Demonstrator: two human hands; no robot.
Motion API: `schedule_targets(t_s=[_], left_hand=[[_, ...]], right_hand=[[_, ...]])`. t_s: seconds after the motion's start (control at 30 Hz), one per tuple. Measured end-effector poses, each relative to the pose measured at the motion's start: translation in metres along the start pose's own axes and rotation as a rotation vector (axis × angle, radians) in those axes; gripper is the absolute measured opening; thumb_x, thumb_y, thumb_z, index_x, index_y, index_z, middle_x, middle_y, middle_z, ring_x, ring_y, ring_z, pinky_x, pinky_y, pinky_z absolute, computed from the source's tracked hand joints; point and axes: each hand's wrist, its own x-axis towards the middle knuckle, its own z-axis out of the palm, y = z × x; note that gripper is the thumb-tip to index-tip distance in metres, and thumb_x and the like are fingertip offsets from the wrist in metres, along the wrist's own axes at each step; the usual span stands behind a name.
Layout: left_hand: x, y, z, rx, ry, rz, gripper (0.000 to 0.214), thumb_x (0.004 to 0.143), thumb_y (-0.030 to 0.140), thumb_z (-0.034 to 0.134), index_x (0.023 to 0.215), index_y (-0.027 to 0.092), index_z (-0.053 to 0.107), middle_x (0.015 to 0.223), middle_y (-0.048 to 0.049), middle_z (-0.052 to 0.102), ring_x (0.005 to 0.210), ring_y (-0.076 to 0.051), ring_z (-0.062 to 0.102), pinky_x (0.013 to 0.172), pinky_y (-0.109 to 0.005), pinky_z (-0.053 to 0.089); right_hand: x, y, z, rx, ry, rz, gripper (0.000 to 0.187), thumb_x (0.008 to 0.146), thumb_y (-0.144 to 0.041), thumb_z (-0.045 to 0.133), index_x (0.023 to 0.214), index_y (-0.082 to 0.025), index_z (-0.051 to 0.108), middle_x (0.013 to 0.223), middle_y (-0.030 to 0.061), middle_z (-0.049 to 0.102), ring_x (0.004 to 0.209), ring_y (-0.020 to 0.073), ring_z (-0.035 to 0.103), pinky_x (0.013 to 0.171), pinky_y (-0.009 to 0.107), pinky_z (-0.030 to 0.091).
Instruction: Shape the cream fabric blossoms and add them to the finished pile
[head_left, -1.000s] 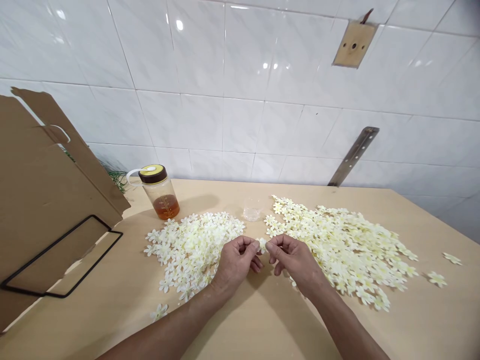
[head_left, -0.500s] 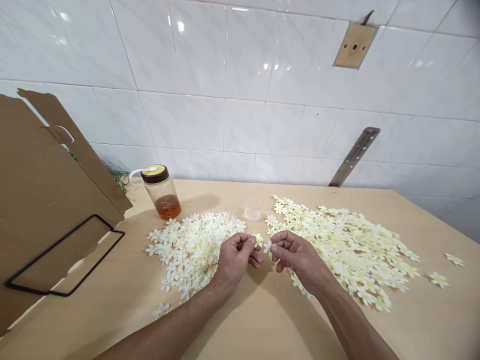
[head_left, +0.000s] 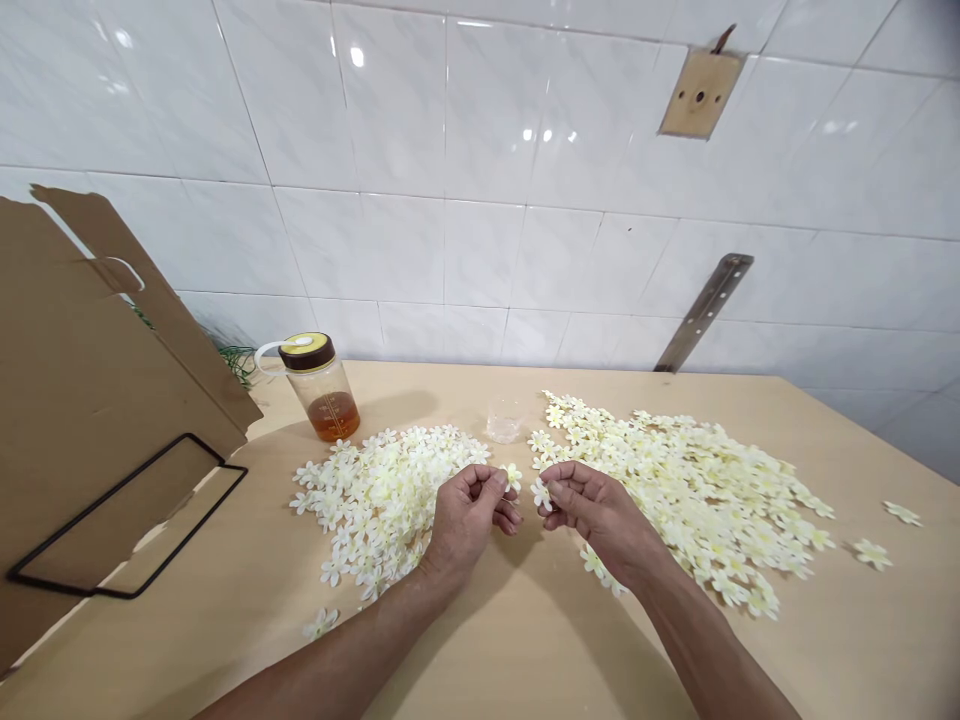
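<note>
Table (head_left: 480, 650): pale wood top under everything; the clock is centred between the hands, with 12 toward the wall.
Stray flower (head_left: 321, 624): 8 o'clock, just beside the left forearm.
Small cluster (head_left: 598, 568): a few flowers at 5 o'clock, partly hidden by the right wrist.
Left hand (head_left: 463, 515): thumb and forefinger pinched together on one flower, the other fingers curled loosely.
Left blossom (head_left: 511, 477): white with a yellowish centre, at the left fingertips.
Right hand (head_left: 596, 515): thumb and fingers closed in a pinch on a second flower.
Right blossom (head_left: 541, 493): at the right fingertips, near the left blossom but apart from it.
Left heap (head_left: 382, 505): white flowers at 9 o'clock.
Right heap (head_left: 705, 500): creamier, wider spread at 3 o'clock; two loose flowers (head_left: 871, 554) lie beyond its outer edge.
Wire frame (head_left: 180, 545): black, 9 o'clock, in front of the cardboard (head_left: 97, 390).
Clear cup (head_left: 506, 421): 12 o'clock, between the heaps; its contents, if any, are hard to make out.
Bottle (head_left: 322, 390): 10 o'clock, upright, amber liquid low inside, yellow-and-brown lid.
Metal strip (head_left: 705, 312): 2 o'clock, against the tiled wall (head_left: 480, 120).
Beige plate (head_left: 702, 95): 1 o'clock, high on the tiles.
</note>
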Motion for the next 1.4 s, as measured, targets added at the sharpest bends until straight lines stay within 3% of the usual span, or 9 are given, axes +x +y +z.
schedule_targets(t_s=[0.27, 0.43, 0.5, 0.6, 0.73, 0.87, 1.1, 1.4], left_hand=[[0.002, 0.004, -0.003, -0.01, 0.007, 0.038, 0.03, 0.077, 0.041, 0.068, 0.08, 0.013, 0.06, 0.071, -0.0046, 0.066, 0.052, -0.014, 0.062, 0.047, -0.025, 0.051], [0.003, 0.002, -0.004, -0.015, 0.015, 0.039, 0.031, 0.077, 0.041, 0.068, 0.08, 0.012, 0.06, 0.072, -0.0052, 0.066, 0.051, -0.013, 0.061, 0.048, -0.025, 0.052], [0.003, 0.001, -0.004, -0.016, 0.01, 0.035, 0.031, 0.077, 0.042, 0.068, 0.08, 0.012, 0.061, 0.071, -0.0053, 0.066, 0.05, -0.013, 0.061, 0.047, -0.025, 0.052], [0.003, 0.0, -0.004, -0.003, -0.008, 0.017, 0.032, 0.076, 0.043, 0.069, 0.08, 0.012, 0.061, 0.071, -0.0055, 0.066, 0.05, -0.013, 0.062, 0.047, -0.025, 0.051], [0.0, -0.003, -0.002, 0.065, -0.088, -0.037, 0.032, 0.077, 0.043, 0.067, 0.078, 0.012, 0.061, 0.063, -0.0049, 0.066, 0.047, -0.014, 0.061, 0.045, -0.024, 0.05], [0.0, -0.006, -0.002, 0.116, -0.111, -0.078, 0.033, 0.076, 0.045, 0.068, 0.074, 0.013, 0.06, 0.058, -0.0051, 0.065, 0.044, -0.015, 0.061, 0.044, -0.024, 0.049], [0.001, -0.006, -0.002, 0.121, -0.136, -0.083, 0.036, 0.076, 0.048, 0.067, 0.075, 0.012, 0.062, 0.057, -0.0057, 0.065, 0.046, -0.015, 0.062, 0.046, -0.024, 0.05], [-0.003, 0.0, -0.001, 0.054, -0.167, -0.111, 0.034, 0.076, 0.045, 0.068, 0.077, 0.011, 0.064, 0.067, -0.0079, 0.067, 0.052, -0.015, 0.063, 0.049, -0.024, 0.049]], right_hand=[[0.0, 0.0, 0.004, -0.137, 0.058, -0.039, 0.034, 0.068, -0.044, 0.077, 0.085, -0.017, 0.064, 0.065, -0.0012, 0.058, 0.059, 0.0125, 0.054, 0.055, 0.026, 0.048], [-0.002, 0.003, 0.012, -0.42, -0.045, -0.023, 0.031, 0.081, -0.048, 0.062, 0.083, -0.017, 0.067, 0.063, 0.0006, 0.063, 0.053, 0.0123, 0.054, 0.053, 0.025, 0.045], [-0.004, 0.003, 0.013, -0.575, -0.057, -0.098, 0.03, 0.085, -0.046, 0.056, 0.084, -0.019, 0.07, 0.069, 0.0021, 0.066, 0.058, 0.0142, 0.057, 0.055, 0.026, 0.046], [-0.004, 0.003, 0.012, -0.723, 0.078, -0.248, 0.026, 0.085, -0.043, 0.056, 0.086, -0.022, 0.072, 0.084, 0.0043, 0.07, 0.074, 0.0188, 0.062, 0.062, 0.028, 0.047], [-0.003, 0.006, 0.011, -0.689, 0.189, -0.203, 0.031, 0.081, -0.047, 0.061, 0.097, -0.022, 0.068, 0.086, 0.0055, 0.07, 0.068, 0.0184, 0.061, 0.057, 0.028, 0.048], [-0.005, 0.012, 0.016, -0.787, 0.301, -0.379, 0.023, 0.082, -0.044, 0.062, 0.09, -0.022, 0.066, 0.087, 0.0064, 0.067, 0.065, 0.0169, 0.058, 0.059, 0.03, 0.048], [-0.007, 0.011, 0.02, -0.952, 0.224, -0.515, 0.018, 0.089, -0.033, 0.055, 0.09, -0.025, 0.071, 0.087, 0.0053, 0.07, 0.073, 0.0184, 0.063, 0.066, 0.029, 0.049], [-0.009, 0.008, 0.021, -0.949, 0.253, -0.446, 0.022, 0.089, -0.034, 0.053, 0.085, -0.024, 0.073, 0.077, 0.0027, 0.072, 0.064, 0.0169, 0.063, 0.063, 0.028, 0.048]])
